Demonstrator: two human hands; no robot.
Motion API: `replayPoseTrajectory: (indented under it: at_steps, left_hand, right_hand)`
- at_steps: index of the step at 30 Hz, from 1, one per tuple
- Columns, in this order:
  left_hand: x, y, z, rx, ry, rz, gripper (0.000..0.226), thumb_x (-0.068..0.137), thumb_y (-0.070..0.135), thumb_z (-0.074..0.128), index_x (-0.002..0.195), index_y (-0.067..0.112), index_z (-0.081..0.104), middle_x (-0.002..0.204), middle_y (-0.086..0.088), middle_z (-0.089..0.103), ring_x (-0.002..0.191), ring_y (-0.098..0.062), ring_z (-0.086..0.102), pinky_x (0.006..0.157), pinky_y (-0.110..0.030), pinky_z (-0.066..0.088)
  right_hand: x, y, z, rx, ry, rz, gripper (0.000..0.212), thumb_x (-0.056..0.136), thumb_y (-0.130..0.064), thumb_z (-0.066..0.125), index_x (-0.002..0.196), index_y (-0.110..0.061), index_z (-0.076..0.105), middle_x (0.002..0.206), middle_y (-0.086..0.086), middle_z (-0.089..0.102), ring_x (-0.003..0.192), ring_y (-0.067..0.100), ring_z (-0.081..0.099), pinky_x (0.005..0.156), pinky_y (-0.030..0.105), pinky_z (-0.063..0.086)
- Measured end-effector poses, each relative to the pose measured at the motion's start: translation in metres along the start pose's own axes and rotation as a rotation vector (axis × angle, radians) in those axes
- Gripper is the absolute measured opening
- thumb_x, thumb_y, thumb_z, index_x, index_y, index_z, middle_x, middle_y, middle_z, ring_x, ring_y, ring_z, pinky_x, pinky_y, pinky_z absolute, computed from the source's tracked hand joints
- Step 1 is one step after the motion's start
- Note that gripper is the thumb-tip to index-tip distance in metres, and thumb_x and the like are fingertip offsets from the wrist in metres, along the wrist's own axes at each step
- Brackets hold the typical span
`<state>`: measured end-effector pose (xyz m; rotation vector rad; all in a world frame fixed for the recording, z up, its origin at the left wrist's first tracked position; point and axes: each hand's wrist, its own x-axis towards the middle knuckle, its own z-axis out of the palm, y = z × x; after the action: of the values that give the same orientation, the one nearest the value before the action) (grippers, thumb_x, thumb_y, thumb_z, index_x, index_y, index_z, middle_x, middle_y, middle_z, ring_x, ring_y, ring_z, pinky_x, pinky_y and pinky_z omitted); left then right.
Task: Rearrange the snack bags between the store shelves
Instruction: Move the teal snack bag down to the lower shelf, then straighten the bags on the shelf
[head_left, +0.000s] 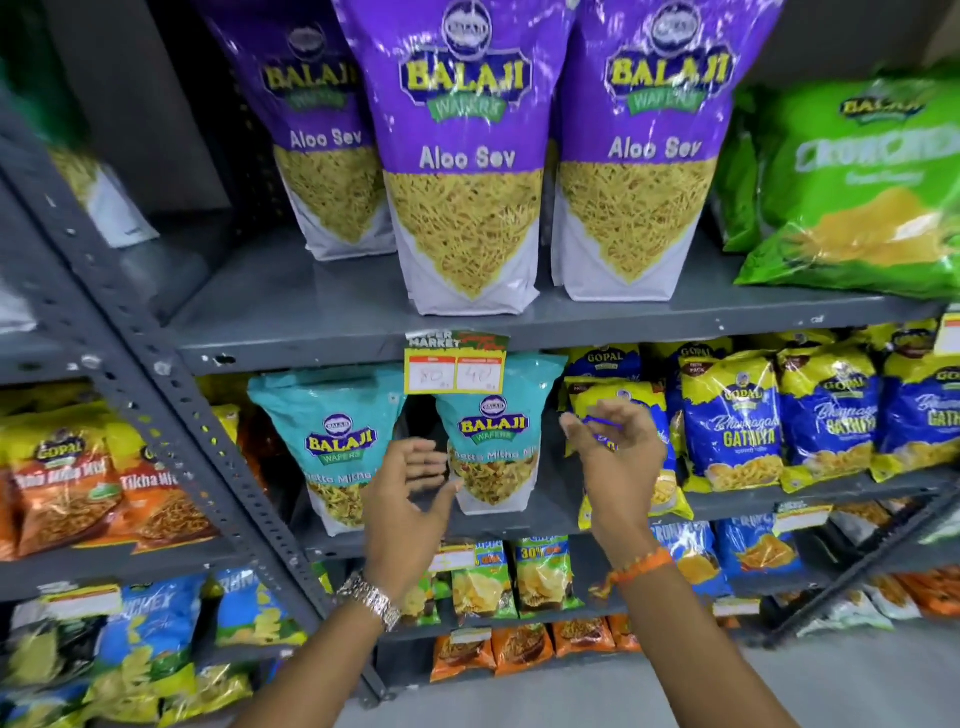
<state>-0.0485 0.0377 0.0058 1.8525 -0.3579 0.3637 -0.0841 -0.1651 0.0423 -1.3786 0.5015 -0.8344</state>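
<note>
Left hand (410, 488) spread, right hand (615, 447) empty

Top shelf: three purple bags (462, 156) read "BALAJI WAFERS / Aloo Sev". Green bag (862, 176) at right: "BALAJI", then something like "CRUNCHEX", blurred. Price tag (455, 364) on the shelf edge: "SUPER MARKET", handwritten "80" and "40". Teal bags (332, 441) below: "BALAJI WAFERS", "Khatta Mitha Mix", partly covered. Blue-yellow bags (732, 421): "GOPAL", "Bhavnagari GATHIYA". Orange bags (67, 478) at left: "GOPAL", "Tikha Mix". Lower green packs (543, 571): "30%".
</note>
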Motion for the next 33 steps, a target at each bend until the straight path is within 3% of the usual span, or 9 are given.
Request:
replayPoseTrajectory:
  at_steps: [4,7,11,15,17,20,25,28,33]
  left_hand:
    - [0.04,0.076,-0.024,-0.138,0.238,0.304,0.048,0.079,0.007,0.084,0.101,0.04,0.057,0.095,0.01,0.071,0.086,-0.007,0.072,0.081,-0.024,0.059]
    - [0.08,0.118,-0.041,-0.162,0.296,0.416,0.043,0.081,0.011,0.084,0.11,0.024,0.056,0.106,0.005,0.068,0.101,-0.014,0.07,0.092,-0.028,0.056]
    - [0.143,0.13,-0.055,-0.076,0.061,0.171,0.091,0.076,0.026,0.089,0.143,0.017,0.028,0.151,-0.004,0.043,0.137,-0.019,0.05,0.119,-0.036,0.04]
    - [0.179,0.13,-0.057,-0.035,-0.249,0.012,0.114,0.082,0.028,0.084,0.158,0.018,0.0,0.169,-0.002,0.019,0.154,-0.02,0.027,0.126,-0.048,0.029]
    - [0.182,0.132,-0.053,-0.078,-0.348,0.019,0.104,0.087,0.026,0.078,0.158,0.017,0.003,0.166,0.0,0.029,0.152,-0.018,0.032,0.126,-0.048,0.029]
    - [0.178,0.135,-0.05,-0.127,-0.354,0.068,0.08,0.093,0.015,0.07,0.154,0.019,0.018,0.155,0.004,0.046,0.142,-0.014,0.045,0.124,-0.046,0.034]
    - [0.171,0.135,-0.064,-0.11,-0.263,0.117,0.072,0.094,0.01,0.069,0.152,0.017,0.026,0.151,0.001,0.05,0.139,-0.014,0.048,0.123,-0.041,0.035]
    - [0.172,0.124,-0.082,-0.102,-0.202,0.098,0.076,0.088,0.022,0.072,0.149,0.028,0.027,0.153,0.002,0.05,0.143,-0.019,0.049,0.122,-0.046,0.037]
    - [0.174,0.111,-0.121,-0.106,-0.117,0.07,0.067,0.091,0.003,0.07,0.14,0.031,0.033,0.141,0.002,0.059,0.132,-0.017,0.056,0.118,-0.046,0.042]
  right_hand:
    - [-0.007,-0.081,0.026,0.004,-0.123,-0.298,0.023,0.083,-0.01,0.08,0.1,-0.011,0.064,0.093,0.004,0.07,0.084,0.017,0.068,0.075,0.023,0.058]
    - [0.004,-0.118,0.047,-0.137,-0.187,-0.492,0.032,0.086,-0.021,0.078,0.112,-0.011,0.061,0.107,0.002,0.068,0.1,0.016,0.066,0.089,0.024,0.052]
    - [0.031,-0.133,0.072,-0.328,-0.276,-0.542,0.054,0.087,-0.025,0.075,0.132,-0.008,0.05,0.125,0.001,0.056,0.119,0.019,0.054,0.101,0.03,0.043]
    - [0.043,-0.123,0.094,-0.384,-0.339,-0.468,0.055,0.086,-0.029,0.071,0.132,-0.006,0.051,0.13,0.01,0.058,0.126,0.029,0.054,0.105,0.039,0.044]
    - [0.048,-0.119,0.099,-0.345,-0.335,-0.401,0.065,0.08,-0.042,0.066,0.134,-0.008,0.051,0.132,0.011,0.061,0.126,0.027,0.058,0.109,0.046,0.047]
    - [0.056,-0.117,0.1,-0.27,-0.366,-0.338,0.056,0.081,-0.036,0.071,0.129,-0.012,0.054,0.126,0.009,0.068,0.12,0.025,0.064,0.105,0.05,0.051]
    - [0.055,-0.127,0.108,-0.28,-0.418,-0.337,0.059,0.079,-0.045,0.075,0.127,-0.017,0.056,0.125,0.005,0.07,0.12,0.022,0.065,0.104,0.052,0.052]
    - [0.049,-0.133,0.12,-0.278,-0.496,-0.318,0.065,0.074,-0.048,0.078,0.126,-0.017,0.054,0.124,0.004,0.07,0.119,0.021,0.065,0.104,0.051,0.052]
    - [0.029,-0.148,0.153,-0.329,-0.575,-0.297,0.055,0.079,-0.028,0.084,0.122,-0.01,0.054,0.122,0.01,0.071,0.115,0.023,0.067,0.099,0.043,0.055]
